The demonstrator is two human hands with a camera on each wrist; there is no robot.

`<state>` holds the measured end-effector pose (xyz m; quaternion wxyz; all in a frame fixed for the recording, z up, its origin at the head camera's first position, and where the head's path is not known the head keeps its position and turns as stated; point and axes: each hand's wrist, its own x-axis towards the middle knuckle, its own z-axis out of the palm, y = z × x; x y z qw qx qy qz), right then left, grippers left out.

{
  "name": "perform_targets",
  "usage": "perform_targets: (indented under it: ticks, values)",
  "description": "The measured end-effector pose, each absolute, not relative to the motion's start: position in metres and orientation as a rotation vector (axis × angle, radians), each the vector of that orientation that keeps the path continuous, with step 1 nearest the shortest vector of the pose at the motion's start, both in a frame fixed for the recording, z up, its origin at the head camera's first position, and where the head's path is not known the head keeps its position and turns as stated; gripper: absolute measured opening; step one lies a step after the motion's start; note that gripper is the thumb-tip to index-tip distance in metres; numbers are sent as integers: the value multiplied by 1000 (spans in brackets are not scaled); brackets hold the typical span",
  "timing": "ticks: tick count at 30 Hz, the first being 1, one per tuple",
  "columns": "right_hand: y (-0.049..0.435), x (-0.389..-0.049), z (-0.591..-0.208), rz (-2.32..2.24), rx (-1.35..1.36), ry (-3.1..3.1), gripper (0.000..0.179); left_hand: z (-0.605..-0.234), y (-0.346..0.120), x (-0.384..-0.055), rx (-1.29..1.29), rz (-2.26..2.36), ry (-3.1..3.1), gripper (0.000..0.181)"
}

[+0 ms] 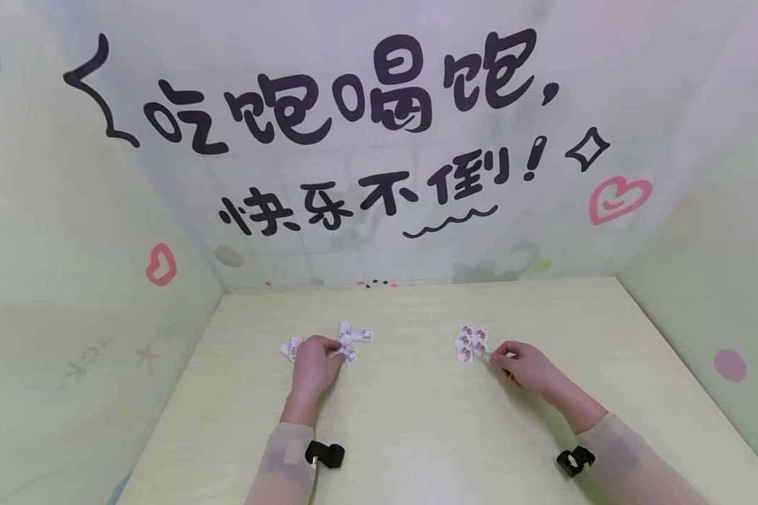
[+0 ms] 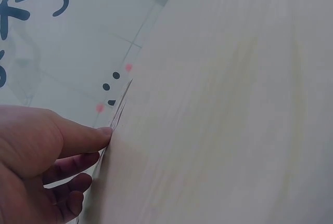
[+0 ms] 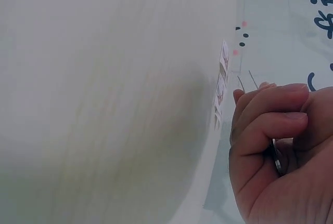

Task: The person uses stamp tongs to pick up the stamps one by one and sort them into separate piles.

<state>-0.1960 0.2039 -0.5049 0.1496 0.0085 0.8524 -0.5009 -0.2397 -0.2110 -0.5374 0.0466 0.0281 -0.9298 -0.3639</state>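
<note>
In the head view, my left hand (image 1: 316, 363) reaches down to several small printed paper pieces (image 1: 361, 335), its fingertips touching them. More paper pieces (image 1: 293, 346) lie at its left side. The left wrist view shows the thumb of this hand (image 2: 36, 146) straight, its tip against the thin paper edges (image 2: 123, 99), the other fingers bent loosely. My right hand (image 1: 526, 366) grips metal tweezers (image 3: 253, 79), two thin tips showing past the fingers in the right wrist view. Those tips are by a cluster of small paper squares with reddish-brown pictures (image 1: 465, 339).
The pale wood table (image 1: 410, 421) runs back to a white wall with black lettering (image 1: 385, 193). Side walls stand at left (image 1: 69, 294) and right (image 1: 701, 280). A black camera mount (image 1: 325, 454) sits at the left wrist, and another mount (image 1: 575, 460) at the right wrist.
</note>
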Motion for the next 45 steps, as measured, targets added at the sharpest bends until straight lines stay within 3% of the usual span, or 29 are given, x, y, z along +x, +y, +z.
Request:
perform_targets:
  ticks: [28,45]
  values:
    - [49,-229,-513,-1354,-285,2369,17,-536,-201,-236,101,-1126,-2844,23]
    - [14,-244,-514,-1412,-263,2361,20,-536,-207,-236,103,-1103,-2818,23]
